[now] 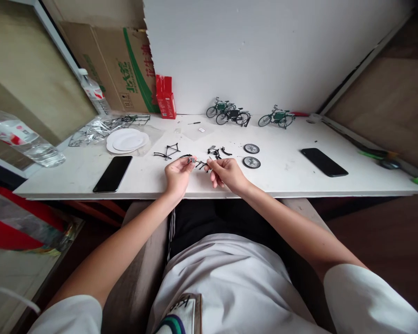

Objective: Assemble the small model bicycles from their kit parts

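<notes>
Over the front of the white table (264, 184), my left hand (179, 174) pinches a small dark-and-silver model bicycle part (192, 160) between thumb and fingertips. Just to its right, my right hand (227, 173) is closed in a pinch on something thin that points toward that part; its kind is too small to make out. A black model bicycle frame (172, 150) lies behind my left hand. Small black bicycle parts (214, 152) and a curved black piece (226, 151) lie behind my right hand. Two spoked wheels (251, 162) rest flat to its right.
Assembled model bicycles (232, 116) stand along the back wall. A phone (113, 174) lies left, another phone (323, 162) right. White plates (127, 140), bagged part frames (101, 127) and water bottles (28, 139) are left. A red box (166, 98) stands behind.
</notes>
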{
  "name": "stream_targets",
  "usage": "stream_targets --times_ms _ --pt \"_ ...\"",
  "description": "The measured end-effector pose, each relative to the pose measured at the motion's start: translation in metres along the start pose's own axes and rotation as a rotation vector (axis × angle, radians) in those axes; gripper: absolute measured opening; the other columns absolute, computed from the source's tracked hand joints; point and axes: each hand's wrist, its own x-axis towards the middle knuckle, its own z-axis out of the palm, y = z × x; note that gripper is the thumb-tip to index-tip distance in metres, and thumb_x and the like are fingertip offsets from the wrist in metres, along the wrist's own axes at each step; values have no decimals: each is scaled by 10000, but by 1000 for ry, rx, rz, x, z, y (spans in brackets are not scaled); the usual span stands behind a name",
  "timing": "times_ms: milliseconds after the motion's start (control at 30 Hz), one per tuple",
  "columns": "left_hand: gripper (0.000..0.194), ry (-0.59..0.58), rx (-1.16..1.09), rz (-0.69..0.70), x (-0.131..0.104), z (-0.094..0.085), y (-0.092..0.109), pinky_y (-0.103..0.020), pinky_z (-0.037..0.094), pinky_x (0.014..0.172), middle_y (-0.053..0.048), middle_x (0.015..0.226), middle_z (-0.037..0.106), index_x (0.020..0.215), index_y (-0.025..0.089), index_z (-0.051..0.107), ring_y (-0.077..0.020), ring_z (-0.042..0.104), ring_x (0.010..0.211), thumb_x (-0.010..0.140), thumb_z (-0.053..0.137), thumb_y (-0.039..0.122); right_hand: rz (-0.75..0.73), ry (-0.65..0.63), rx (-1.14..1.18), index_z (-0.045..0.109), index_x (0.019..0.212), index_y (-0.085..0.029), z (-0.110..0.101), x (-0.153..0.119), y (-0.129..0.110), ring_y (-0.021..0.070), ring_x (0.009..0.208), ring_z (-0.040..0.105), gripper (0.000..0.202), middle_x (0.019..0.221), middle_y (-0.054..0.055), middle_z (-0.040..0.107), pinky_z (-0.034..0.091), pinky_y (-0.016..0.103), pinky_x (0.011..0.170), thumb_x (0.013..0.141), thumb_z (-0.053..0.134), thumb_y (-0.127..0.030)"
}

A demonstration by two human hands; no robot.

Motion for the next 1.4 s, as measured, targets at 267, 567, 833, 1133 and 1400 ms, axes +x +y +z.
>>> stream_targets --times_ms 267,567,833,1133,1400 --pt "401 -8 11 0 -3 1 3 -467 604 1080 -144 1068 846 989 140 828 -272 803 1058 689 998 347 -396 144 -694 747 995 -184 -12 8 14 195 638 680 482 739 65 758 450 291 665 1127 486 -567" --pt "388 -27 -6 -14 -1 0 2 -459 604 1072 -139 1061 844 983 140 831 -258 799 1037 687 994 331 -746 103 -1255 749 1310 -176 -32 14 19 209 760 701 410 915 114 805 359 307 637 1174 434 -400" --pt "296 -50 44 1 -2 0 3 -448 608 1052 -139 1034 844 948 142 828 -253 800 1005 723 955 286 -714 0 -1133 738 1068 -183 -31 12 22 171 610 602 462 775 78 751 331 305 621 1182 376 -446" --pt "236 -23 84 28 -2 0 3 -431 623 1017 -139 1031 848 938 150 825 -258 805 1003 753 911 269 -205 -100 -426 753 962 -181 -10 2 10 134 420 492 587 467 -36 552 401 263 537 1070 495 -698" --pt "280 -66 122 59 -3 -1 4 -415 627 1003 -132 1030 850 952 154 833 -253 802 996 751 934 322 179 -282 152 704 909 -162 -15 4 -5 70 365 253 516 429 -124 344 157 233 400 881 782 -671"
